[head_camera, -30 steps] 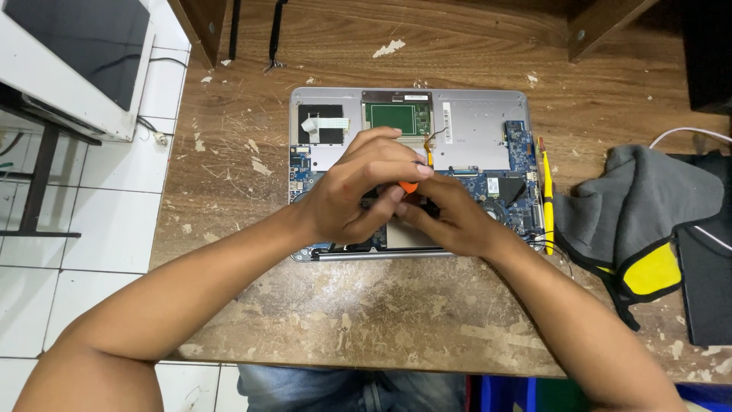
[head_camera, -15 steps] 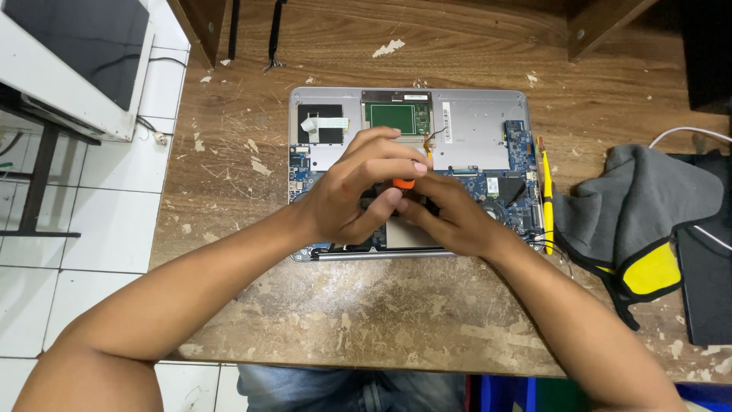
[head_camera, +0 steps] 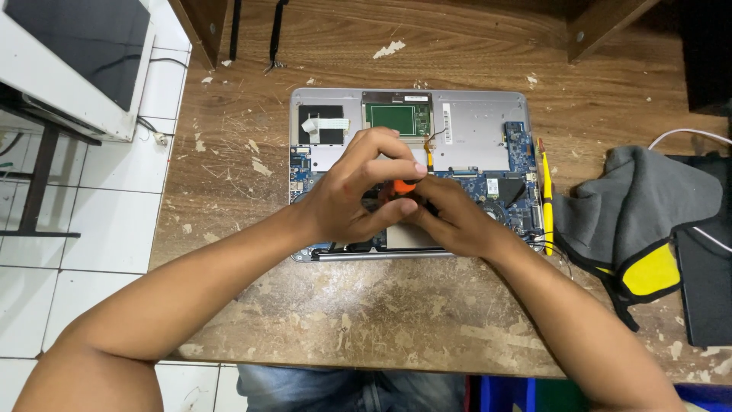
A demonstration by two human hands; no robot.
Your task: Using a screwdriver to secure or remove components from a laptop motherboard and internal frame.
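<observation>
Hardly anything has shifted over the last second: both hands sit over the middle of the opened silver laptop base with its exposed blue circuit board [head_camera: 408, 179] just as they did, the left thumb perhaps curled a little tighter, which suggests slow, fine work in one spot rather than a move to a new one. The left hand [head_camera: 358, 191] is curled closed, its fingers and thumb pinched on the small orange-handled tool [head_camera: 402, 185], of which only a sliver of orange shows at frame centre; the tip is hidden. The right hand [head_camera: 450, 217] is folded just beneath and touching the left, fingers bent against the board, and whether it grips the tool as well cannot be told. A slim yellow stick-shaped pry tool [head_camera: 546, 194] lies along the laptop's right edge, and right of that a crumpled grey cloth with a yellow patch [head_camera: 637, 210] rests beside a flat black object [head_camera: 705, 259]. The worn brown wooden tabletop [head_camera: 366, 320] is scuffed, patchy and strewn with pale chips. At upper left a white-framed dark screen [head_camera: 69, 53] stands over a white tiled floor [head_camera: 84, 229].
</observation>
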